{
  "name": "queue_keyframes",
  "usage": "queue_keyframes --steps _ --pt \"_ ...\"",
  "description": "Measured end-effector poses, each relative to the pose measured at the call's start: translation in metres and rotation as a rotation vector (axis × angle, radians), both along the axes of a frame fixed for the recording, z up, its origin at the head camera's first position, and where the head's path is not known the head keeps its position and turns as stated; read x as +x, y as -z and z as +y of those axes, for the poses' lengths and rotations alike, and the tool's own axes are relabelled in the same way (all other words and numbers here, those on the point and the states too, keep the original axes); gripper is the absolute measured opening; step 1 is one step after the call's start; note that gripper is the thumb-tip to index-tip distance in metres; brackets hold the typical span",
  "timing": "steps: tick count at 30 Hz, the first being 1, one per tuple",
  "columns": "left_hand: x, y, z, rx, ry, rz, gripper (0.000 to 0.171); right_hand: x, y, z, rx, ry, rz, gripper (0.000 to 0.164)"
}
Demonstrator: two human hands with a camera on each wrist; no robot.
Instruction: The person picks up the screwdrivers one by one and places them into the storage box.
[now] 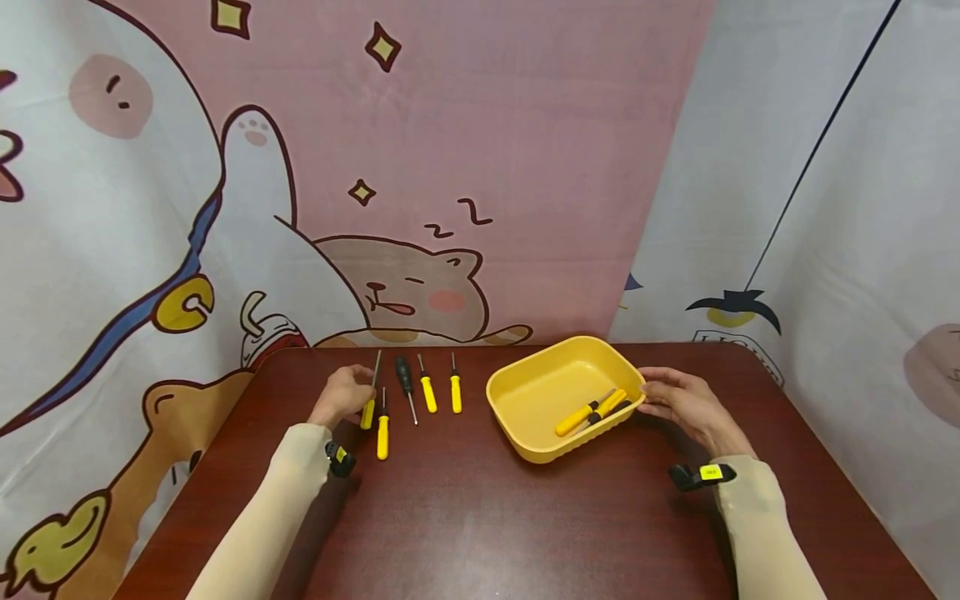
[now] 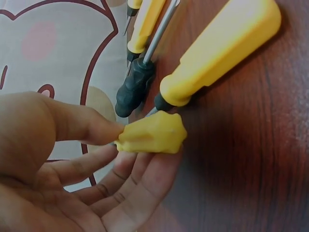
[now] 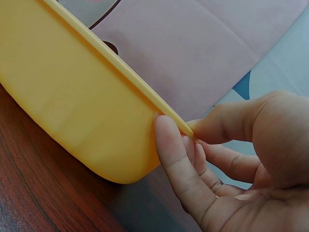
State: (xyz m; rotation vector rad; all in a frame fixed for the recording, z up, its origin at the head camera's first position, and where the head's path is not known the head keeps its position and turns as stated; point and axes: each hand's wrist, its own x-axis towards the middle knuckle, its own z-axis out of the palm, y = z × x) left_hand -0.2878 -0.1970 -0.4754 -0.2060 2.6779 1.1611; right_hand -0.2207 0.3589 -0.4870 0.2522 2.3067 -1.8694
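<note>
My left hand [image 1: 345, 393] pinches a yellow-handled screwdriver [image 2: 152, 133] between thumb and fingers, its shaft pointing up and away in the head view. Just right of that hand, another yellow screwdriver [image 1: 383, 437] lies on the table. Past it are a black-handled screwdriver [image 1: 405, 377] and two more yellow ones [image 1: 428, 394], set roughly in a row. On the right, my right hand [image 1: 692, 406] grips the rim of a yellow plastic basin [image 3: 82, 106], thumb and fingers on either side of the edge. Several screwdrivers [image 1: 576, 418] lie inside the basin, partly overlapping.
The dark red-brown wooden table [image 1: 480, 517] reaches back to a cartoon-printed cloth [image 1: 525, 150], which hangs along its far edge. More cloth hangs at the left and right sides. A small black device [image 1: 340, 459] is strapped to each wrist.
</note>
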Motion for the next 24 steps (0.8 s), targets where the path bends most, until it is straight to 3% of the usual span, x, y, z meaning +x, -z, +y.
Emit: queue_keyframes --steps 24 --pt "0.0015 0.0008 0.0069 0.077 0.161 0.072 0.048 0.0013 0.0004 0.001 -0.019 -0.008 0.017 0.055"
